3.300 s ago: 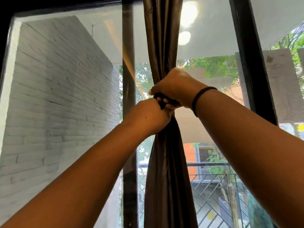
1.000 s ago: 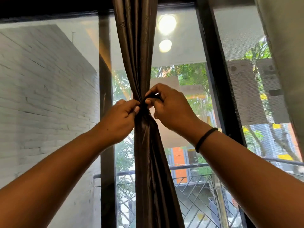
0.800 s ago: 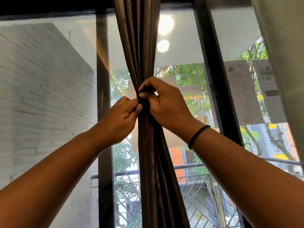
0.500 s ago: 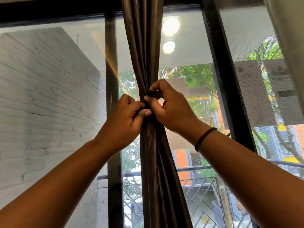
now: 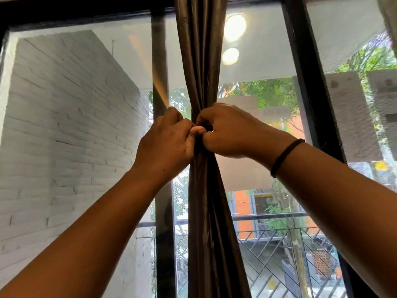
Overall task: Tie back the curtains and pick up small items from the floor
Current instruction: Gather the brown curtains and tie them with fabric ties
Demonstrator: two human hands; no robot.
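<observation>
A dark brown satin curtain [image 5: 202, 61] hangs in front of the window, gathered into a narrow bunch at mid height. A black tie band [image 5: 208, 127] circles the bunch there, mostly hidden by fingers. My left hand [image 5: 165, 145] grips the band and the gathered cloth from the left with curled fingers, thumb pointing right. My right hand [image 5: 227, 132] pinches the band from the right; a black band sits on that wrist. The two hands touch at the bunch. No floor is in view.
Black window frame bars stand left [image 5: 160, 61] and right [image 5: 300, 61] of the curtain. Through the glass are a white brick wall [image 5: 64, 125], a balcony railing [image 5: 268, 218] and trees. A pale curtain edge [image 5: 390, 9] shows at the top right.
Over the last second both hands stayed on the tie at the gathered curtain, working it. They have closed in tighter against each other, the right knuckles now turned up over the band.
</observation>
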